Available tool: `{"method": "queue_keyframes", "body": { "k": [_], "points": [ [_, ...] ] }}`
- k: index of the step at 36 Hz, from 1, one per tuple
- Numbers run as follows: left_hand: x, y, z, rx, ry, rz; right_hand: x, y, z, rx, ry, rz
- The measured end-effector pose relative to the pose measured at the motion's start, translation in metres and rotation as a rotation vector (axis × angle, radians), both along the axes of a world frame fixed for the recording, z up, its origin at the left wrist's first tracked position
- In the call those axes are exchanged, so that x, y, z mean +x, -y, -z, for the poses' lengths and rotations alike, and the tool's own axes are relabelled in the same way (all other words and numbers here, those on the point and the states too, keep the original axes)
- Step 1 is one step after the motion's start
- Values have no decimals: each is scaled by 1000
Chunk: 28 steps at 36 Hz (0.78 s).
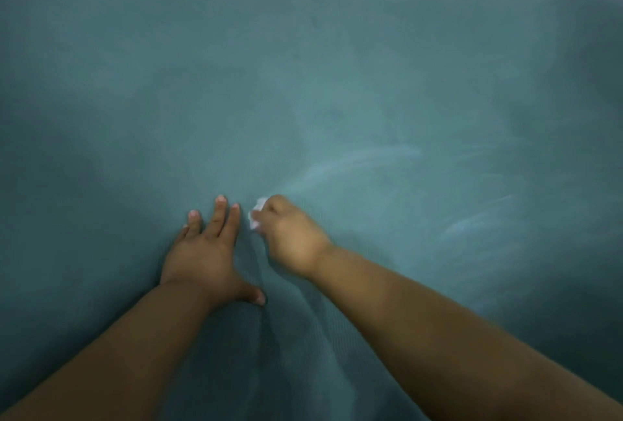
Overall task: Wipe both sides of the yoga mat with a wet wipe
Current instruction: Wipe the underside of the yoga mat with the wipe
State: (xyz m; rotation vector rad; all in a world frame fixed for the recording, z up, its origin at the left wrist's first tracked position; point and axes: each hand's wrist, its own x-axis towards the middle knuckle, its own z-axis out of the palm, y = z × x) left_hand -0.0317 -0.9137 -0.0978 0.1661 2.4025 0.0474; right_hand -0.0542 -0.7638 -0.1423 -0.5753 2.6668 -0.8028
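My left hand (205, 252) presses flat, fingers spread, on the teal yoga mat (303, 83). At its 2 o'clock, my right hand (290, 235) grips a crumpled wet wipe (256, 215) against the mat.

Person, head view: two bare forearms, one entering from the near left corner, one from the near right, no sleeves, watch, bracelets or rings visible. Left hand (205, 252): short rounded fingernails, pale and unpainted in appearance. Right hand (290, 235): motion-blurred, nails not discernible. Both wrists uncovered. Forearms broad toward the near edge, tapering toward the wrists.
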Motion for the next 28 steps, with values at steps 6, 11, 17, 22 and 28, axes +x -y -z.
{"method": "queue_keyframes", "body": {
  "k": [6, 11, 17, 22, 28],
  "points": [
    [1, 30, -16, -9, 59, 96, -12, -71, -19, 85, -124, 377],
    [21, 23, -5, -38, -11, 81, -12, -148, -22, 132, -50, 1045],
    [27, 29, 5, 33, -80, 21, 41, -53, -4, 87, -200, 694],
    [27, 29, 5, 63, -88, 3, 92, -12, -17, 47, -34, -174],
    [27, 31, 7, 78, -84, 4, 54, -127, -22, 349, -142, 381]
  ]
}}
